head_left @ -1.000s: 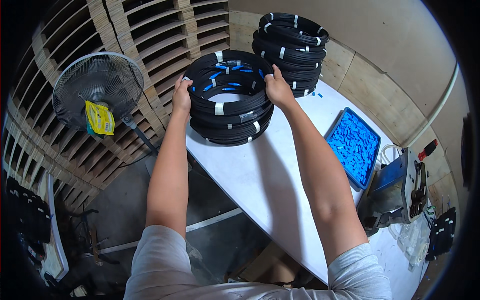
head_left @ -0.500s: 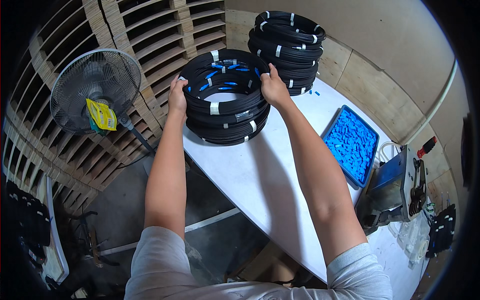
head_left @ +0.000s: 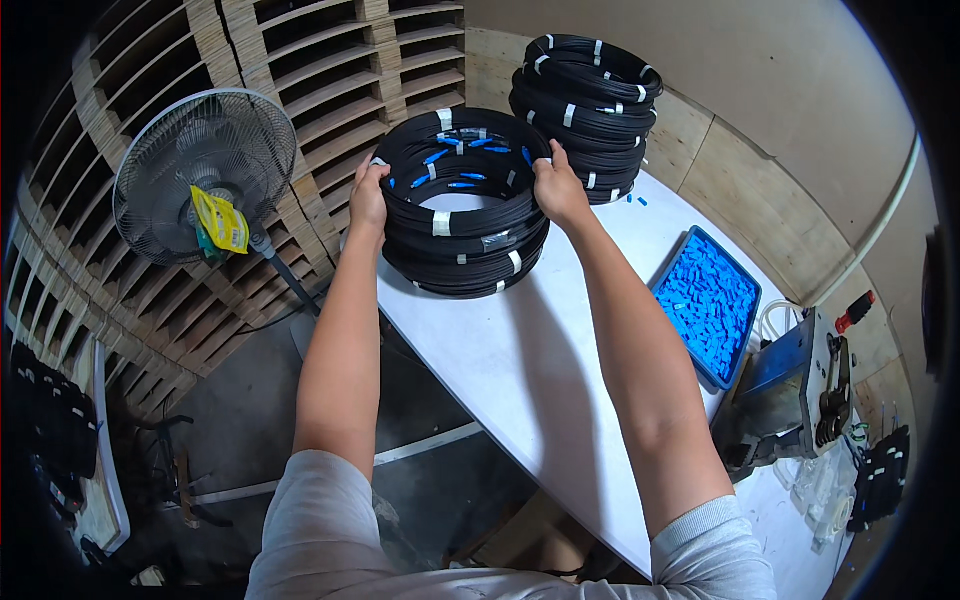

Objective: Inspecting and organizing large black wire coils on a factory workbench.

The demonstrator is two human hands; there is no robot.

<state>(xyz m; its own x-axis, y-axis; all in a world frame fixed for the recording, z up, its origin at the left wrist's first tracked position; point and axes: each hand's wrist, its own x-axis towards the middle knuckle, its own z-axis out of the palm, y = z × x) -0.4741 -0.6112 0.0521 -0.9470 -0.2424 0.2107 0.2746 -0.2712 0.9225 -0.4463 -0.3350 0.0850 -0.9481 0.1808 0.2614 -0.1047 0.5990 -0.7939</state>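
Observation:
A stack of black cable coils (head_left: 470,225) stands at the far left end of the white table, bound with white tape bands. Blue connectors (head_left: 470,183) show along its inner side. My left hand (head_left: 368,198) is closed on the left side of the top coil, thumb over the rim. On the opposite side my right hand (head_left: 561,188) grips the same coil, its thumb up by the rim. Fingers of both hands are partly hidden behind the cable. Just behind and to the right is a second, taller stack of black cable coils (head_left: 585,125).
On the white table (head_left: 560,400), a blue tray (head_left: 722,382) of small blue parts lies right of my right forearm, with a metal machine (head_left: 785,385) nearer me. A pedestal fan (head_left: 205,175) stands left, before stacked wooden pallets (head_left: 330,110). Plastic bags (head_left: 825,490) lie far right.
The whole view has shifted slightly, so everything appears a little lower and to the right. Both hands keep their hold on the coil, and the stack shows no clear movement on the table.

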